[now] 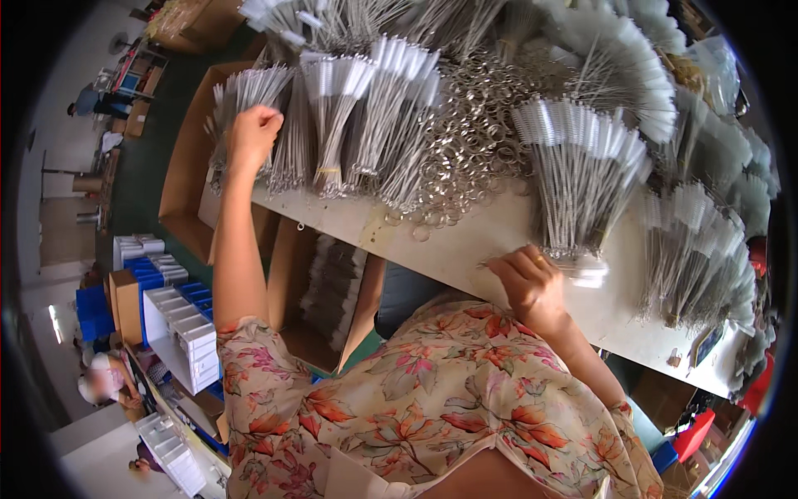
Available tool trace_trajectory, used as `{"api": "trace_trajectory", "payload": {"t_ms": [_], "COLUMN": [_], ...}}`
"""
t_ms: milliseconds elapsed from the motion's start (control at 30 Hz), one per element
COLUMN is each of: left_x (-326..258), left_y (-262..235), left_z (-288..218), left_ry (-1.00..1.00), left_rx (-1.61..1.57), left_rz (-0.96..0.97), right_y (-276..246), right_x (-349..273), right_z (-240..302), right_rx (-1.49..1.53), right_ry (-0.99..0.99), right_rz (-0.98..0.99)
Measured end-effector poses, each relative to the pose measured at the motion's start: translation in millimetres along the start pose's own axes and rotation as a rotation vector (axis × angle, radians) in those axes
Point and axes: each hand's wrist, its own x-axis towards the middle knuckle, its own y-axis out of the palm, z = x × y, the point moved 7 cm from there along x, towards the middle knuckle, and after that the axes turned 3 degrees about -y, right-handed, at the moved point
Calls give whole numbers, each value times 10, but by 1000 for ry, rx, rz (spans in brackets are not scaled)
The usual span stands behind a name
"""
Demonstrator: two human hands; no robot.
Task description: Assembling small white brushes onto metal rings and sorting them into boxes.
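My left hand (pixel 252 137) is raised over the left end of the table, fingers curled into a pinch. Below and beside it stands a bundle of thin wire-handled brushes (pixel 249 87) with white bristles. What the pinch holds, if anything, is hidden. Near the table's front edge is my right hand (pixel 532 289), its fingers pressed together and pointing left. A tiny metallic bit shows at the fingertips, too small to name. Just beyond that hand lies a fanned bundle of wire brushes (pixel 582 175), looped ends toward me. A heap of metal split rings (pixel 470 133) spreads between the bundles.
More brush bundles (pixel 615 62) are piled along the back and right of the white table (pixel 399 241). An open cardboard box (pixel 287 291) with brushes stands below the front edge. White plastic bins (pixel 179 333) are at left. Other people (pixel 104 378) are farther off.
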Motion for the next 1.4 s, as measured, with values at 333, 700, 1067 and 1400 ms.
{"api": "trace_trajectory", "payload": {"t_ms": [333, 700, 1067, 1400], "left_x": [248, 276, 222, -344], "left_y": [269, 346, -215, 930], "left_z": [263, 290, 221, -1597], "left_ry": [-247, -285, -264, 337], "left_rx": [-68, -12, -78, 1], "left_rz": [197, 213, -99, 206], "right_y": [-549, -529, -1325, -2141], "right_x": [139, 762, 305, -1084], "right_z": [-490, -1204, -1449, -1807], "right_rx": [151, -58, 1061, -467], "right_ry": [193, 471, 362, 910], "right_rz": [-291, -101, -966, -504]}}
